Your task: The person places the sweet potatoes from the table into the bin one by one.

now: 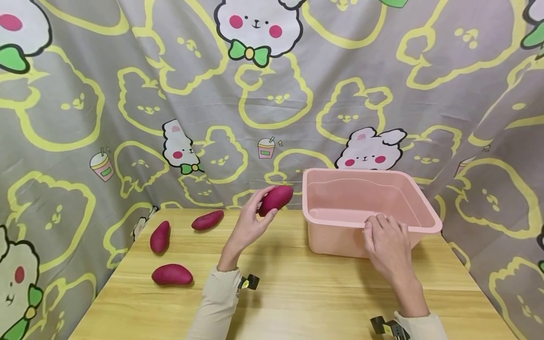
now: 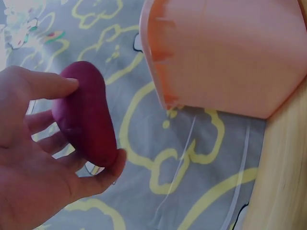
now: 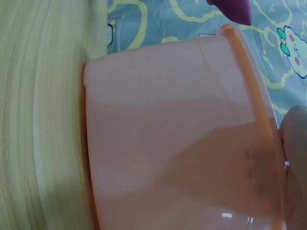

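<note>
My left hand (image 1: 250, 225) holds a purple-red sweet potato (image 1: 277, 199) up above the table, just left of the pink plastic bin (image 1: 335, 240). In the left wrist view, thumb and fingers curl round that sweet potato (image 2: 88, 115), and the bin's outer wall (image 2: 230, 57) rises to the right. My right hand (image 1: 387, 243) grips the near rim of the bin, its fingers bent over the edge. Part of this hand (image 3: 295, 143) shows at the right side of the right wrist view, against the rim.
Three more sweet potatoes lie on the left of the wooden table (image 1: 297, 293): one at the back (image 1: 208, 220), one at the left (image 1: 160, 237) and one nearer the front (image 1: 172, 274). A patterned grey curtain (image 1: 204, 94) hangs behind and along both sides.
</note>
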Demonstrator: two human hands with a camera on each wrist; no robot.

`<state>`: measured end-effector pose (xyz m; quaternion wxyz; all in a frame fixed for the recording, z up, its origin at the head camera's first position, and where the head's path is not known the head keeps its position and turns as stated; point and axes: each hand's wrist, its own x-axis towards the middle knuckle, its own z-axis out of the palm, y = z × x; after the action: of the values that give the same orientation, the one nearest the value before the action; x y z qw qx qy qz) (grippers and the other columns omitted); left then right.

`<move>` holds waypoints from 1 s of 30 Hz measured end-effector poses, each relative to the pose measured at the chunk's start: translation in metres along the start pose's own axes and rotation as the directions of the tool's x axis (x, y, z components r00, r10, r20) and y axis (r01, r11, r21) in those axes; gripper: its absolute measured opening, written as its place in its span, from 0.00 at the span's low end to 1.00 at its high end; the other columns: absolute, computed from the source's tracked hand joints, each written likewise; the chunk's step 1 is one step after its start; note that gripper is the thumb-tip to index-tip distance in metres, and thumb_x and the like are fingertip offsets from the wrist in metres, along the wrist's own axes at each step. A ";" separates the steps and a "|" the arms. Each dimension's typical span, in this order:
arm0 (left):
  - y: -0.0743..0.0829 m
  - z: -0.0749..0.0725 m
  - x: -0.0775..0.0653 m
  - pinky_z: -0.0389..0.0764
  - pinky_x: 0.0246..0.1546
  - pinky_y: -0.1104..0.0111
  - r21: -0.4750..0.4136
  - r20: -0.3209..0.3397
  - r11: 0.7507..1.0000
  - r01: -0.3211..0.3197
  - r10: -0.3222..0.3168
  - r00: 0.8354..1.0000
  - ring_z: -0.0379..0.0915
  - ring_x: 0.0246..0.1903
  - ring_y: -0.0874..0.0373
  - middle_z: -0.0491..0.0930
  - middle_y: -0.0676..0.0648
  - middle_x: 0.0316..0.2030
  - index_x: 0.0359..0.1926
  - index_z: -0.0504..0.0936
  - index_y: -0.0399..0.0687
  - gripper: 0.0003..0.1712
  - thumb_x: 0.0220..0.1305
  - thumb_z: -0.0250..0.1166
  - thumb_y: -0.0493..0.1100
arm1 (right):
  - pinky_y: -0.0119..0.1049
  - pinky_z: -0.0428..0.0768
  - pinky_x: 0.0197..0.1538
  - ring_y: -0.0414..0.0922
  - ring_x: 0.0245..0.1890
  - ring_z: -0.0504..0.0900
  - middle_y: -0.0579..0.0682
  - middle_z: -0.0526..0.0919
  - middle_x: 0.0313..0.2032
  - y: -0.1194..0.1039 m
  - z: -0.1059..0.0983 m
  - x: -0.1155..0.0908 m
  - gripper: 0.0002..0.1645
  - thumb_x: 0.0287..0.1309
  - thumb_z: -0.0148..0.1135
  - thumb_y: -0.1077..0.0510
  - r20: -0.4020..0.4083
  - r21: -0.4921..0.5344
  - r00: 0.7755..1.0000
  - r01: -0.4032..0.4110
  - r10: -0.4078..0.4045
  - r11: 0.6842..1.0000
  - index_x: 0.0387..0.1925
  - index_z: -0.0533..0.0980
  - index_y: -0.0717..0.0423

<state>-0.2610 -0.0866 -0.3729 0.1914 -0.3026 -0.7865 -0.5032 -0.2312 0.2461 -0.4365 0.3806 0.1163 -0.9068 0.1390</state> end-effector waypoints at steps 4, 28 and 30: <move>0.005 0.002 -0.001 0.78 0.35 0.54 0.022 0.001 0.999 -0.049 0.049 0.999 0.72 0.42 0.44 0.72 0.37 0.52 0.61 0.69 0.33 0.28 0.59 0.63 0.29 | 0.52 0.63 0.43 0.55 0.35 0.70 0.51 0.74 0.29 -0.001 0.001 0.000 0.13 0.65 0.41 0.54 0.005 0.000 1.000 0.002 -0.002 1.000 0.27 0.69 0.53; -0.021 0.050 0.011 0.75 0.48 0.66 -0.058 -0.039 0.992 -0.116 0.114 0.993 0.70 0.53 0.61 0.73 0.56 0.55 0.62 0.73 0.54 0.30 0.57 0.68 0.42 | 0.53 0.62 0.44 0.55 0.37 0.70 0.52 0.75 0.32 0.001 0.001 0.000 0.13 0.66 0.41 0.55 0.026 0.001 1.000 -0.005 0.005 1.000 0.29 0.69 0.53; -0.018 0.052 0.013 0.75 0.48 0.66 -0.060 -0.041 0.991 -0.121 0.118 0.992 0.70 0.52 0.61 0.73 0.56 0.55 0.61 0.74 0.53 0.30 0.57 0.68 0.41 | 0.52 0.62 0.44 0.55 0.36 0.70 0.52 0.75 0.31 0.001 0.001 0.000 0.13 0.65 0.41 0.54 0.021 0.002 1.000 -0.002 0.002 1.000 0.29 0.69 0.53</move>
<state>-0.2826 -0.0413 -0.3997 0.2264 -0.3456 -0.7470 -0.5209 -0.2322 0.2463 -0.4372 0.3710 0.1173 -0.9107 0.1388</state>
